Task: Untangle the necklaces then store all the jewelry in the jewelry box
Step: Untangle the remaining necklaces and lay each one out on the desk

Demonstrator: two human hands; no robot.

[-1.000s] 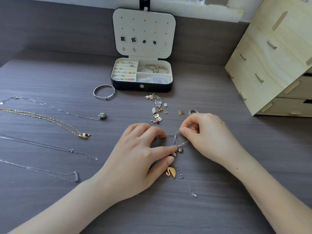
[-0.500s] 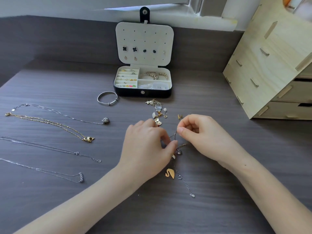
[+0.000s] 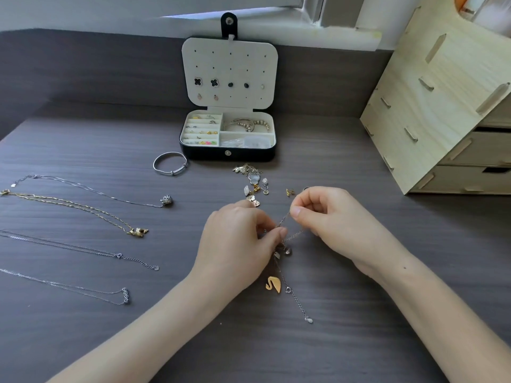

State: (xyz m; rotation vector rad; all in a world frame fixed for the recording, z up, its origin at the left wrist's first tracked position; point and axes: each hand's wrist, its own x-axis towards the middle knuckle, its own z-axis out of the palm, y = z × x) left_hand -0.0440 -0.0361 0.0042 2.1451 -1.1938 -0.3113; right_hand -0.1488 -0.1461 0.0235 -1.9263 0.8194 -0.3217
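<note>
My left hand (image 3: 237, 241) and my right hand (image 3: 329, 222) both pinch a tangled bunch of thin chains (image 3: 287, 239) just above the table. A gold swan pendant (image 3: 273, 284) and a silver chain tail (image 3: 300, 306) trail from the tangle onto the table. The open jewelry box (image 3: 228, 154) stands at the back, with earrings pinned on its lid and rings and bracelets in its compartments. Several untangled necklaces lie spread out at the left: a silver one (image 3: 96, 192), a gold one (image 3: 83, 210) and two more silver ones (image 3: 83, 250).
A silver bangle (image 3: 170, 163) lies left of the box. A small heap of charms and earrings (image 3: 253, 182) sits in front of the box, just beyond my hands. A wooden drawer unit (image 3: 442, 106) stands at the right. The dark table edge wall runs along the back.
My left hand's fingers have curled in from lying spread over the chains to pinching the tangle. The right hand keeps its pinch and has lifted the chain a little.
</note>
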